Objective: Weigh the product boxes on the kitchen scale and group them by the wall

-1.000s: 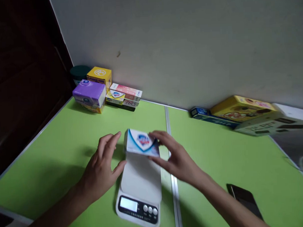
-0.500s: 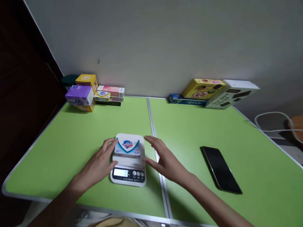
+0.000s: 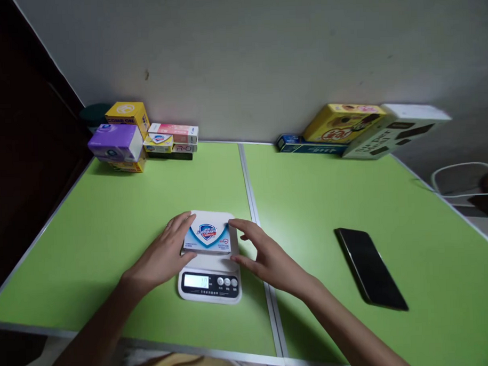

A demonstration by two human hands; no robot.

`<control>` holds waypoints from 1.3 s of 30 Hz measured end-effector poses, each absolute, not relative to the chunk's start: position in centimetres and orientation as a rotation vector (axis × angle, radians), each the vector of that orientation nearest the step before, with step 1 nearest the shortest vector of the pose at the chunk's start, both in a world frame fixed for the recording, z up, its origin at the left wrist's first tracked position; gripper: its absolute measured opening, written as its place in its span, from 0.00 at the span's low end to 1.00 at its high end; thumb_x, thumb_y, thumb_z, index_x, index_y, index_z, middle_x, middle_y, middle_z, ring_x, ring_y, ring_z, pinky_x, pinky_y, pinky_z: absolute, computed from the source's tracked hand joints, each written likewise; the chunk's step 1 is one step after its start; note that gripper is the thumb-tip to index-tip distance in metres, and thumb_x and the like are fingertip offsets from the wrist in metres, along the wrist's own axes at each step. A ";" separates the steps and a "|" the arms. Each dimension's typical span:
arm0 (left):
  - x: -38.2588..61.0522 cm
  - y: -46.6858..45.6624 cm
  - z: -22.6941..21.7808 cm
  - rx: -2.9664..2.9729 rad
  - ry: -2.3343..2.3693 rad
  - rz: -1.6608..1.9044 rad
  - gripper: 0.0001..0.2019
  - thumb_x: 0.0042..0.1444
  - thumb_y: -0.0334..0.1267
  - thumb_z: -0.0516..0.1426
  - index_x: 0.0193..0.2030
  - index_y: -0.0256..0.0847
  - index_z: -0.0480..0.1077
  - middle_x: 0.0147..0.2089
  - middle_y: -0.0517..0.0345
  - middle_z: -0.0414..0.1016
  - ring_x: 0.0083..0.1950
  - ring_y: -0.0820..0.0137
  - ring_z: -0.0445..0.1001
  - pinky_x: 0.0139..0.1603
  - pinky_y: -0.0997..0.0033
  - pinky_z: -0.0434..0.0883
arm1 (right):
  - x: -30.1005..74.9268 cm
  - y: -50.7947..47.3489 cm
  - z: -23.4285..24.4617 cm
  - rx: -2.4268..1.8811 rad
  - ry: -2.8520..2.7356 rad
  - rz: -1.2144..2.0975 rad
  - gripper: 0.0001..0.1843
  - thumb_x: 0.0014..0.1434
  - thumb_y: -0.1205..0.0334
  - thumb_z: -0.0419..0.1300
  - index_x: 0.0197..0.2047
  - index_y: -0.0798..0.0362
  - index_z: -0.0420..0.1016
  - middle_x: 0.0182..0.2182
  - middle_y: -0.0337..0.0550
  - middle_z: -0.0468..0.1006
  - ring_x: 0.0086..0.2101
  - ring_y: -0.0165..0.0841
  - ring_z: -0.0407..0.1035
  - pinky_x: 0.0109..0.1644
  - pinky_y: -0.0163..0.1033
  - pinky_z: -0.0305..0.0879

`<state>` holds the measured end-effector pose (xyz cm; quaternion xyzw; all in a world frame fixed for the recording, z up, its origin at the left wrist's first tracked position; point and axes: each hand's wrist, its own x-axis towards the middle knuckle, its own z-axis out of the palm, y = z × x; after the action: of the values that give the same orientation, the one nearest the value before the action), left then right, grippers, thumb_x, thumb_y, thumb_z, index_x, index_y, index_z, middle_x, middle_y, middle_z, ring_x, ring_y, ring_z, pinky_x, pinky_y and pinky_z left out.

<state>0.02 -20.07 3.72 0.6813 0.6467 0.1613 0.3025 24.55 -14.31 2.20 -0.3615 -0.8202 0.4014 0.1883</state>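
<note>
A white and blue Safeguard soap box (image 3: 207, 235) lies flat on the platform of a white kitchen scale (image 3: 210, 299), above its lit display. My left hand (image 3: 160, 255) is at the box's left side, its fingertips on the upper left corner and its thumb by the lower left edge. On the opposite side, my right hand (image 3: 268, 257) has its index fingertip against the upper right edge, with the thumb near the lower right corner. Between them the two hands hold the box by its sides. The digits on the display are too blurred to read surely.
A black phone (image 3: 371, 269) lies to the right. Against the wall, a purple pack (image 3: 116, 142) and several small boxes (image 3: 173, 133) are stacked at the back left. A yellow box (image 3: 344, 123), a blue box (image 3: 312, 145) and a white box (image 3: 402, 127) stand back right.
Both hands have closed in on the soap box from its sides; the gap at the right hand has gone. The scale's display no longer shows 0. The view has shifted slightly.
</note>
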 end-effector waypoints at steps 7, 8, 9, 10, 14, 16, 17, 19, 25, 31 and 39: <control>-0.9 -19.2 3.0 1.785 1.730 0.346 0.33 0.50 0.35 0.58 0.64 0.47 0.58 0.65 0.52 0.63 0.66 0.56 0.60 0.65 0.53 0.61 | 23.6 -12.9 2.7 -1.002 -2.377 1.199 0.33 0.55 0.67 0.62 0.62 0.47 0.58 0.59 0.51 0.64 0.59 0.43 0.59 0.62 0.57 0.59; -1.2 -19.3 2.8 1.779 1.723 0.335 0.32 0.50 0.35 0.58 0.64 0.47 0.58 0.65 0.52 0.63 0.65 0.55 0.62 0.63 0.52 0.63 | 23.5 -12.8 2.9 -0.984 -2.379 1.217 0.33 0.54 0.68 0.62 0.62 0.49 0.58 0.59 0.51 0.64 0.58 0.43 0.60 0.62 0.55 0.59; -1.4 -19.3 2.6 1.775 1.716 0.338 0.32 0.50 0.36 0.59 0.63 0.47 0.58 0.64 0.52 0.63 0.63 0.55 0.64 0.62 0.52 0.65 | 23.5 -12.6 3.2 -0.955 -2.375 1.243 0.34 0.53 0.68 0.63 0.62 0.50 0.58 0.58 0.52 0.65 0.57 0.43 0.61 0.61 0.54 0.60; -1.6 -19.3 2.4 1.771 1.709 0.350 0.31 0.50 0.38 0.59 0.62 0.48 0.59 0.64 0.52 0.64 0.62 0.55 0.66 0.59 0.53 0.68 | 23.7 -12.5 3.4 -0.924 -2.364 1.279 0.35 0.52 0.69 0.63 0.62 0.51 0.58 0.58 0.52 0.65 0.56 0.42 0.62 0.60 0.52 0.62; -0.3 -16.9 2.7 1.829 1.675 0.493 0.27 0.48 0.39 0.60 0.57 0.52 0.63 0.58 0.54 0.69 0.54 0.55 0.72 0.49 0.59 0.75 | 25.9 -11.3 4.0 -0.891 -2.208 1.404 0.35 0.53 0.71 0.60 0.62 0.47 0.56 0.58 0.50 0.63 0.38 0.32 0.71 0.41 0.41 0.74; 2.3 -14.4 4.0 1.861 1.635 0.521 0.25 0.49 0.41 0.59 0.55 0.51 0.64 0.56 0.54 0.69 0.51 0.55 0.73 0.44 0.61 0.76 | 28.0 -10.4 4.3 -0.937 -2.079 1.351 0.35 0.54 0.72 0.59 0.62 0.44 0.55 0.59 0.50 0.62 0.34 0.28 0.70 0.35 0.38 0.73; 4.0 -12.9 4.7 1.870 1.611 0.522 0.24 0.50 0.42 0.59 0.55 0.50 0.64 0.55 0.53 0.69 0.50 0.56 0.74 0.43 0.62 0.76 | 29.3 -9.8 4.4 -0.973 -2.019 1.289 0.33 0.54 0.72 0.58 0.62 0.43 0.56 0.59 0.49 0.62 0.33 0.28 0.69 0.35 0.38 0.73; 7.9 -9.5 5.8 1.872 1.558 0.501 0.24 0.51 0.42 0.59 0.56 0.49 0.64 0.55 0.52 0.67 0.49 0.57 0.74 0.42 0.61 0.76 | 32.1 -8.4 4.5 -1.067 -1.934 1.143 0.30 0.56 0.71 0.57 0.60 0.42 0.58 0.58 0.49 0.63 0.32 0.28 0.69 0.36 0.39 0.72; 19.8 1.3 4.5 2.042 1.370 0.502 0.27 0.48 0.33 0.60 0.56 0.39 0.62 0.55 0.47 0.62 0.51 0.56 0.71 0.53 0.56 0.70 | 40.6 -2.0 2.6 -1.334 -1.949 0.684 0.23 0.58 0.66 0.54 0.58 0.49 0.63 0.58 0.54 0.63 0.27 0.28 0.67 0.38 0.44 0.71; 30.0 9.7 1.8 1.991 1.390 0.596 0.24 0.51 0.31 0.59 0.55 0.32 0.63 0.55 0.45 0.57 0.53 0.55 0.70 0.54 0.61 0.66 | 46.9 6.6 -1.7 -1.707 -1.658 0.483 0.16 0.53 0.66 0.55 0.45 0.54 0.73 0.44 0.50 0.72 0.25 0.31 0.66 0.37 0.45 0.71; 37.7 16.8 -2.0 1.895 1.430 0.649 0.27 0.47 0.33 0.64 0.54 0.35 0.63 0.55 0.41 0.58 0.54 0.54 0.70 0.51 0.63 0.67 | 51.9 13.7 -4.7 -1.842 -1.511 0.301 0.19 0.50 0.68 0.55 0.46 0.56 0.75 0.44 0.51 0.72 0.27 0.33 0.68 0.43 0.47 0.70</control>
<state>37.67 16.77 -2.01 0.7259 0.5477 0.2487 0.3335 51.90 13.74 -4.71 -0.7151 -0.5865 0.1169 0.3619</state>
